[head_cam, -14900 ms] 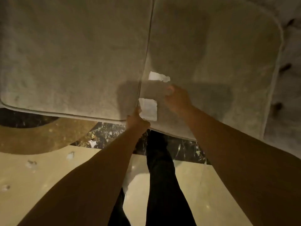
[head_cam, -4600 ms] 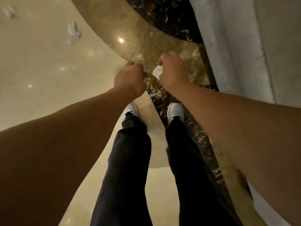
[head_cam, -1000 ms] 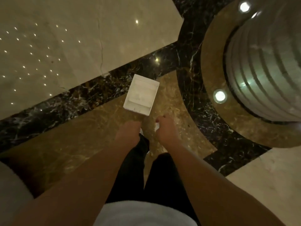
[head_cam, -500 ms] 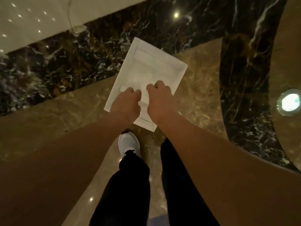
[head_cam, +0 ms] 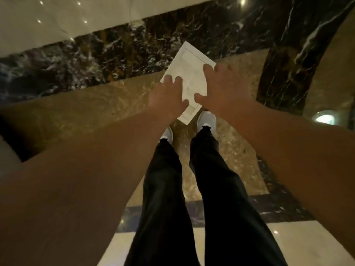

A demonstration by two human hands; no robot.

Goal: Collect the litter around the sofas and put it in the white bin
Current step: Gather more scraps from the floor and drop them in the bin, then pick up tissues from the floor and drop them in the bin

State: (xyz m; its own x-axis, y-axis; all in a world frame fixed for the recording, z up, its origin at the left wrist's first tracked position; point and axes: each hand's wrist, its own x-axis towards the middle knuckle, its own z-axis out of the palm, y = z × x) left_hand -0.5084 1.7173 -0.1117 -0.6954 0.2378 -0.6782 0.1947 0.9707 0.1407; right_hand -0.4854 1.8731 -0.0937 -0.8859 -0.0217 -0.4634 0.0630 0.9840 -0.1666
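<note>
The white bin stands on the floor just beyond my white shoes, seen from straight above as a white rectangle. Both hands hover over its top with fingers spread. My left hand covers its near left part and my right hand its right side. I see nothing held in either hand. Pale shapes lie inside the bin between my hands; I cannot tell whether they are litter.
The floor is brown marble with a dark veined band and cream tiles beyond. A round floor light glows at the right. A pale sofa corner shows at the left edge.
Half a second ago both hands were closed over the bin; now their fingers are spread. Before that I carried white paper scraps from the sofa to the bin.
</note>
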